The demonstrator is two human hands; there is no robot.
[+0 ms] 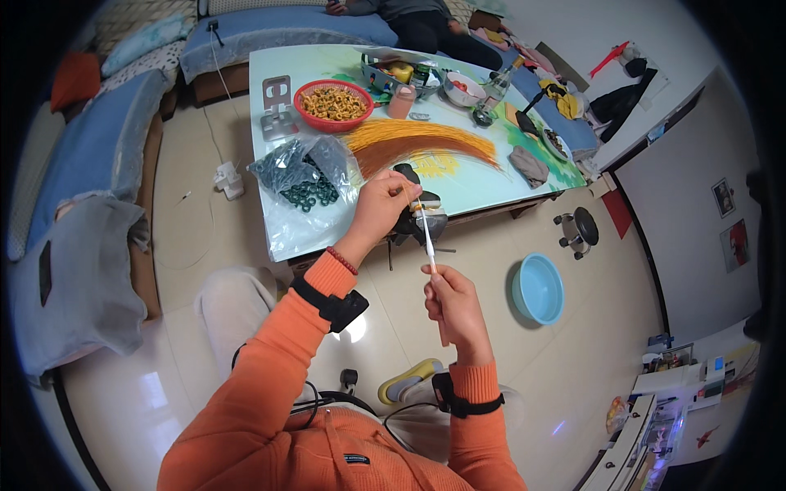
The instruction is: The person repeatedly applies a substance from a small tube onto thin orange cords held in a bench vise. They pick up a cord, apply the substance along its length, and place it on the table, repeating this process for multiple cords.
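Note:
My left hand [384,199] pinches a thin orange strand [406,191] between thumb and fingertips, just above a dark bench vise [435,228] at the table's near edge. Pale pads line the vise's jaws, and a small orange-and-dark piece [419,207] shows between them, too small to make out. In my right hand [455,301] is a slim white-and-orange hooked-type hand tool [428,236]; its thin tip reaches that piece. Beyond the hands lie long bundles of yellow strands [430,130] and brown strands [393,151]. Dark green rings [313,191] spill inside an open clear plastic bag [334,153] to the left.
On the table [288,236] stand a red basket [334,126] of ring-shaped snacks, a pink cup [401,102], a glass bottle [491,101] and a grey cloth [529,167]. A blue basin [538,288] and a wheeled stool [580,230] are on the floor. Another person [424,24] sits behind the table.

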